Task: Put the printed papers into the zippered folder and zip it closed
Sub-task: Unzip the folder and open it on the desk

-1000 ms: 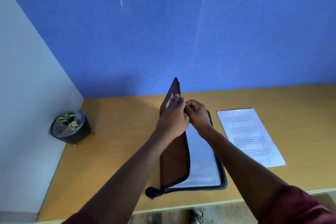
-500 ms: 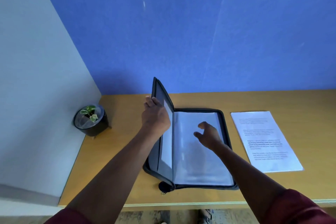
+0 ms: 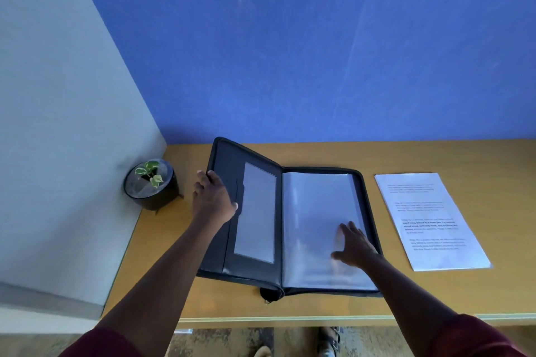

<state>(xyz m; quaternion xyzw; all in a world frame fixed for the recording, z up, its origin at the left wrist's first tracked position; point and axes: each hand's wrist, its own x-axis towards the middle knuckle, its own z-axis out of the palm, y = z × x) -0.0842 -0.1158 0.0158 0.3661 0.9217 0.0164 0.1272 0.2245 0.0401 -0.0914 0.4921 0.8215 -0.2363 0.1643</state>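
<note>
A black zippered folder (image 3: 255,272) lies open on the wooden desk. Its left cover is still raised a little off the desk, and its right half shows clear plastic sleeves. My left hand (image 3: 213,200) grips the outer edge of that left cover. My right hand (image 3: 352,245) rests flat, fingers spread, on the sleeves near the folder's right edge. The printed papers (image 3: 429,220) lie in a stack on the desk just right of the folder, untouched. A zipper pull hangs at the folder's near spine.
A small plant in a black pot (image 3: 152,184) stands at the desk's far left corner, close to the raised cover. A blue wall runs behind the desk (image 3: 420,295) and a pale wall on the left. The desk's front edge is near me.
My left hand has swung the folder's cover from nearly upright down to the left, laying the folder open. My right hand has slid toward the right side of the sleeves.
</note>
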